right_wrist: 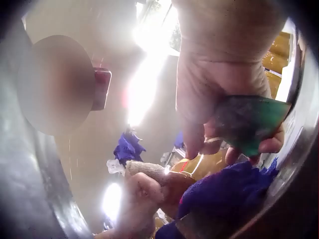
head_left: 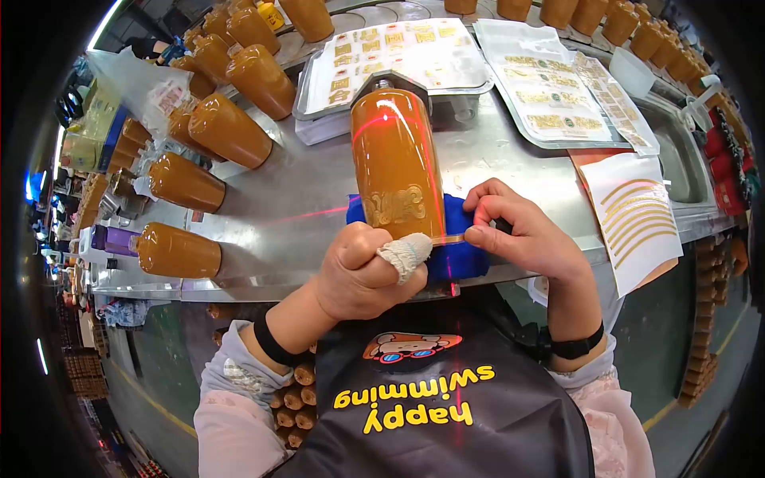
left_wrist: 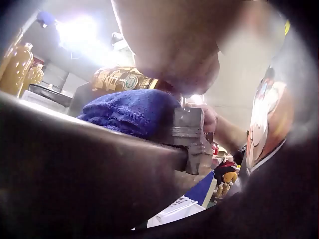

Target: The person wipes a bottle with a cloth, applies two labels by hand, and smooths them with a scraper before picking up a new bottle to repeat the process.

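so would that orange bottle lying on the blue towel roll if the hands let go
Probably not far: the orange bottle is round and glossy, so apt to roll and likely slippery, but the blue towel bunched beneath it should cradle it. It looks ceramic or glass, so likely heavy and breakable.
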A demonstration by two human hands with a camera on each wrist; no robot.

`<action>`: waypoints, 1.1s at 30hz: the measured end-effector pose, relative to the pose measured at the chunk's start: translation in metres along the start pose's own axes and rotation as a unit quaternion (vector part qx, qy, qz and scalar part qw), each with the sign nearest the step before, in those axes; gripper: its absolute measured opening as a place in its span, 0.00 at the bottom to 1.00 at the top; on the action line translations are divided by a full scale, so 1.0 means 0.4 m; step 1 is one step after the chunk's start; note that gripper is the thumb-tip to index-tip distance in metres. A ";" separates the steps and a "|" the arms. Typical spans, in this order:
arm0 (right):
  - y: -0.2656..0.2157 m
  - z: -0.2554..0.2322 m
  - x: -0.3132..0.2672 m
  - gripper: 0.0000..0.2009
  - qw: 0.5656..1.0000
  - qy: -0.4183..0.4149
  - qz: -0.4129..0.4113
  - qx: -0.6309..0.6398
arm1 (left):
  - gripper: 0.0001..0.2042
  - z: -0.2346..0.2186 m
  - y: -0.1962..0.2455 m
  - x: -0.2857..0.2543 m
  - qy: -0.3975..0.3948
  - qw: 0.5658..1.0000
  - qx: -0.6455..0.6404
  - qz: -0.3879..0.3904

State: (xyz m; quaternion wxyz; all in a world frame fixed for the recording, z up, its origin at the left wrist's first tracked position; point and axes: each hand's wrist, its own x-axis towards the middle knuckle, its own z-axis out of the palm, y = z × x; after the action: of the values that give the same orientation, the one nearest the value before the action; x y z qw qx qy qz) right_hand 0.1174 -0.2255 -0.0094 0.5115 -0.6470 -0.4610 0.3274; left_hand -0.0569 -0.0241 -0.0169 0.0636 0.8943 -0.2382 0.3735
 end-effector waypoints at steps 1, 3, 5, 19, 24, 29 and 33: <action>-0.004 0.000 0.001 0.12 1.000 0.001 -0.006 -0.002 | 0.12 0.005 0.001 -0.005 0.006 1.000 -0.009 -0.013; -0.009 0.000 0.004 0.12 1.000 0.006 -0.017 -0.005 | 0.11 0.012 0.009 -0.022 0.033 0.999 0.013 -0.016; -0.004 0.001 0.005 0.12 1.000 -0.003 0.007 -0.020 | 0.12 0.016 0.009 -0.027 0.037 0.999 0.019 0.001; 0.012 0.015 0.015 0.14 0.999 0.018 -0.030 -0.033 | 0.12 0.007 0.013 -0.025 0.014 0.999 0.020 -0.023; 0.016 0.016 0.020 0.15 0.999 0.016 -0.032 -0.035 | 0.13 0.001 -0.007 -0.005 -0.006 1.000 0.004 0.025; 0.005 0.017 0.011 0.13 0.999 0.002 -0.007 -0.042 | 0.13 -0.017 -0.012 0.042 -0.055 0.997 0.003 0.055; -0.025 0.009 0.003 0.12 0.999 0.003 -0.007 -0.033 | 0.14 -0.020 -0.009 0.046 -0.046 0.998 0.023 0.047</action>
State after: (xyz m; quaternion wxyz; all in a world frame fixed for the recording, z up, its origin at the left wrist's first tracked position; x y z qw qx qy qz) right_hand 0.1120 -0.2228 -0.0007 0.4934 -0.6613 -0.4750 0.3060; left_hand -0.0489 -0.0257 0.0019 0.0143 0.8995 -0.2738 0.3401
